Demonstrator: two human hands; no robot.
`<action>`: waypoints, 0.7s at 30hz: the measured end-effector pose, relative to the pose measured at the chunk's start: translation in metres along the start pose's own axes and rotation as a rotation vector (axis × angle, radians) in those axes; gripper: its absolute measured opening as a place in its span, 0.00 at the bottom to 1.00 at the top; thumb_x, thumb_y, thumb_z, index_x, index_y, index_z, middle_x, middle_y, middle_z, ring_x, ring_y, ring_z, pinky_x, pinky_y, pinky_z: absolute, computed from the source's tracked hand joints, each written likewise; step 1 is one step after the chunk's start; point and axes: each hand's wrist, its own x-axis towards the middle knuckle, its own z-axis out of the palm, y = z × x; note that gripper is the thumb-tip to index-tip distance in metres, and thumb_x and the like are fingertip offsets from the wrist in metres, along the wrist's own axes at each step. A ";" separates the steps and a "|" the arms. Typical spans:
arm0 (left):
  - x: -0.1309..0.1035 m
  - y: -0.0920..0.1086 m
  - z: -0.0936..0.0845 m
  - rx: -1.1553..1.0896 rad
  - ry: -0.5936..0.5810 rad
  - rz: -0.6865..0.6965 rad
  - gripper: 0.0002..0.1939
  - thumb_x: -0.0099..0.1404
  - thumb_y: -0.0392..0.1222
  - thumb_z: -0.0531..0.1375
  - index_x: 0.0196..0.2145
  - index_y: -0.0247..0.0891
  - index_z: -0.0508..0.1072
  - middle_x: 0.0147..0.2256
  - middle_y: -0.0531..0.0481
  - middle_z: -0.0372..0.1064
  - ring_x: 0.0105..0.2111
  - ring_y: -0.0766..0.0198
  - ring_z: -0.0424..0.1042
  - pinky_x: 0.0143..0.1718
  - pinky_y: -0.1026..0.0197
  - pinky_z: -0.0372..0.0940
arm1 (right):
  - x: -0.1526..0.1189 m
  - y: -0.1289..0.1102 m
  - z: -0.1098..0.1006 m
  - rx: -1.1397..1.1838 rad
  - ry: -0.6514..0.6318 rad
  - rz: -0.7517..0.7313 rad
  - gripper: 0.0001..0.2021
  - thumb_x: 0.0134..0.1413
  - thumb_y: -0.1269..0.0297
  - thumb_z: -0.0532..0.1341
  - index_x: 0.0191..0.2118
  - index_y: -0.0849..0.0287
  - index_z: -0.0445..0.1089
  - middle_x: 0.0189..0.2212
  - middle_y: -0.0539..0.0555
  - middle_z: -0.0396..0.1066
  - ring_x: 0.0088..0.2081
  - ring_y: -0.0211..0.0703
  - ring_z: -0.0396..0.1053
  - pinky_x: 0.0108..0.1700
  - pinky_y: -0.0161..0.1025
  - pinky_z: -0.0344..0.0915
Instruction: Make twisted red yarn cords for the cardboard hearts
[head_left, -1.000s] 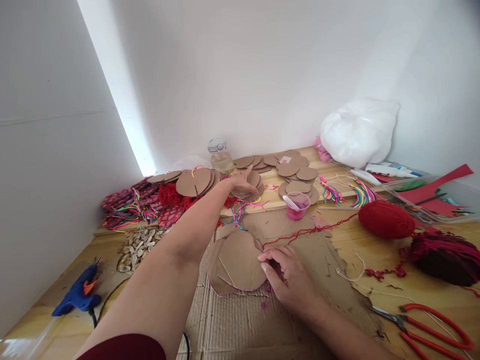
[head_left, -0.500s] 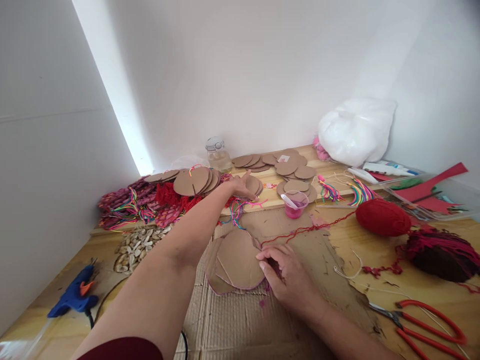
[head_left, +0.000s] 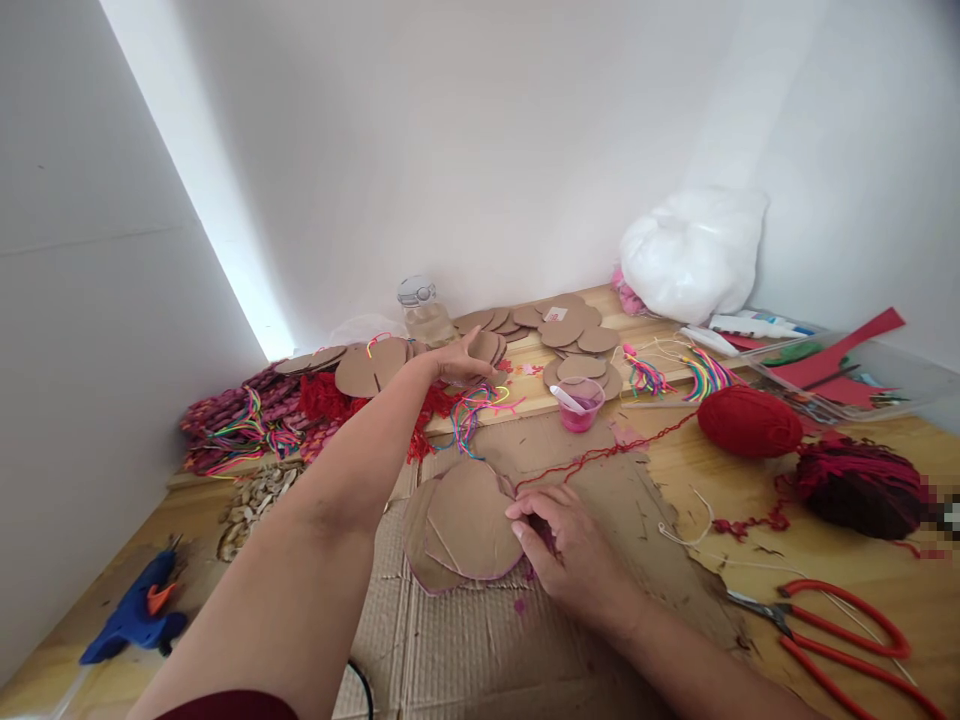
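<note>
My left hand (head_left: 459, 362) stretches across to a small stack of cardboard discs (head_left: 489, 347) at the back of the table. Its thumb and fingers are spread around the stack's near side; the palm is hidden. My right hand (head_left: 559, 535) rests at the right edge of a round cardboard cutout (head_left: 469, 525), fingers bent and pinching there. This cutout overlaps another cardboard piece (head_left: 420, 545) with a purplish edge. Red yarn (head_left: 592, 463) runs from the cutout's upper right to a red yarn ball (head_left: 750, 422).
A blue glue gun (head_left: 139, 610) and peanut shells (head_left: 259, 505) lie left. Orange-handled scissors (head_left: 825, 620) lie right. A cup of pink liquid (head_left: 577, 410) stands behind my right hand. Further back are a jar (head_left: 424, 315), more discs (head_left: 574, 325), a white bag (head_left: 694, 255) and a clear tray (head_left: 922, 375).
The small disc stack has shifted back and slightly left with my left hand, baring small red bits on the wood. My right hand stays at the cutout. The view has turned slightly.
</note>
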 end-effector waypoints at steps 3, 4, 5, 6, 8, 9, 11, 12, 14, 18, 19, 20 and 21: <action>0.001 0.001 0.000 -0.008 -0.011 -0.011 0.64 0.46 0.62 0.67 0.72 0.43 0.38 0.69 0.42 0.49 0.67 0.46 0.53 0.63 0.51 0.56 | 0.000 0.001 0.000 0.001 -0.004 0.003 0.07 0.59 0.72 0.58 0.40 0.56 0.72 0.40 0.54 0.73 0.44 0.49 0.66 0.48 0.48 0.62; 0.001 0.002 0.001 -0.009 -0.013 -0.012 0.65 0.45 0.62 0.67 0.72 0.43 0.38 0.69 0.43 0.47 0.67 0.46 0.52 0.64 0.52 0.55 | 0.000 0.001 0.000 0.001 -0.004 0.002 0.07 0.59 0.72 0.58 0.40 0.56 0.72 0.40 0.54 0.73 0.44 0.49 0.66 0.48 0.48 0.62; 0.001 0.004 0.003 -0.010 -0.014 -0.010 0.66 0.44 0.62 0.68 0.72 0.43 0.38 0.70 0.43 0.45 0.68 0.46 0.50 0.65 0.52 0.53 | 0.000 0.001 0.001 -0.001 -0.003 0.002 0.07 0.59 0.71 0.58 0.40 0.56 0.72 0.40 0.54 0.73 0.44 0.49 0.66 0.48 0.48 0.62; 0.002 0.006 0.005 -0.013 -0.012 -0.007 0.67 0.43 0.62 0.68 0.72 0.42 0.38 0.70 0.42 0.44 0.68 0.47 0.49 0.65 0.52 0.52 | 0.000 0.001 0.001 -0.001 -0.003 0.002 0.07 0.59 0.71 0.58 0.40 0.56 0.72 0.40 0.54 0.73 0.44 0.49 0.66 0.48 0.48 0.62; 0.002 0.009 0.007 -0.023 -0.002 0.001 0.67 0.45 0.63 0.67 0.72 0.40 0.36 0.70 0.42 0.42 0.69 0.48 0.48 0.65 0.54 0.52 | 0.001 0.001 0.001 -0.003 -0.003 0.005 0.07 0.59 0.72 0.59 0.40 0.56 0.72 0.39 0.54 0.73 0.44 0.48 0.66 0.48 0.48 0.62; 0.003 0.010 0.007 -0.029 0.005 0.003 0.66 0.47 0.64 0.66 0.72 0.40 0.35 0.71 0.42 0.42 0.69 0.49 0.48 0.65 0.54 0.52 | 0.001 0.001 0.001 -0.002 -0.003 0.006 0.07 0.58 0.72 0.59 0.40 0.56 0.72 0.39 0.54 0.73 0.44 0.48 0.66 0.48 0.48 0.62; 0.003 0.012 0.007 -0.035 0.017 0.002 0.63 0.50 0.65 0.64 0.72 0.40 0.34 0.71 0.42 0.42 0.69 0.49 0.48 0.64 0.54 0.54 | 0.001 0.000 0.001 0.004 -0.005 0.008 0.07 0.58 0.72 0.59 0.40 0.56 0.72 0.39 0.54 0.73 0.44 0.48 0.66 0.48 0.47 0.62; 0.003 0.013 0.007 -0.033 0.019 0.003 0.63 0.51 0.65 0.64 0.72 0.40 0.34 0.71 0.42 0.42 0.69 0.49 0.48 0.64 0.53 0.54 | 0.001 0.000 0.001 0.007 -0.004 0.007 0.07 0.59 0.72 0.58 0.40 0.56 0.72 0.39 0.54 0.73 0.44 0.48 0.66 0.48 0.47 0.62; 0.004 0.015 0.010 -0.023 0.014 0.007 0.63 0.49 0.65 0.64 0.72 0.41 0.35 0.70 0.42 0.43 0.68 0.48 0.49 0.64 0.53 0.54 | 0.001 0.000 0.001 0.009 -0.004 0.009 0.07 0.59 0.72 0.58 0.40 0.56 0.73 0.39 0.54 0.73 0.44 0.48 0.66 0.48 0.47 0.62; 0.010 0.018 0.026 0.018 0.004 0.003 0.66 0.45 0.66 0.66 0.72 0.44 0.37 0.69 0.41 0.47 0.67 0.44 0.52 0.63 0.51 0.55 | 0.000 0.000 0.000 0.005 -0.005 0.021 0.07 0.59 0.71 0.58 0.39 0.56 0.73 0.39 0.54 0.73 0.44 0.49 0.66 0.48 0.48 0.63; 0.012 0.018 0.031 0.032 0.005 -0.008 0.67 0.43 0.65 0.67 0.72 0.44 0.38 0.69 0.40 0.47 0.67 0.41 0.52 0.63 0.48 0.54 | 0.000 0.000 0.000 0.004 -0.006 0.023 0.07 0.59 0.71 0.58 0.39 0.56 0.73 0.39 0.54 0.73 0.44 0.49 0.66 0.48 0.48 0.63; 0.014 0.018 0.035 0.046 0.007 -0.020 0.68 0.42 0.65 0.68 0.72 0.44 0.39 0.69 0.39 0.47 0.67 0.38 0.51 0.63 0.45 0.53 | 0.000 0.000 0.000 0.004 -0.008 0.023 0.07 0.59 0.71 0.58 0.39 0.56 0.73 0.39 0.55 0.73 0.44 0.49 0.66 0.48 0.48 0.63; 0.015 0.017 0.039 0.056 0.007 -0.031 0.69 0.40 0.64 0.69 0.71 0.44 0.39 0.69 0.37 0.47 0.67 0.36 0.50 0.63 0.43 0.52 | 0.000 0.000 0.000 0.005 -0.011 0.022 0.07 0.59 0.71 0.58 0.39 0.56 0.73 0.40 0.55 0.73 0.44 0.49 0.66 0.48 0.48 0.63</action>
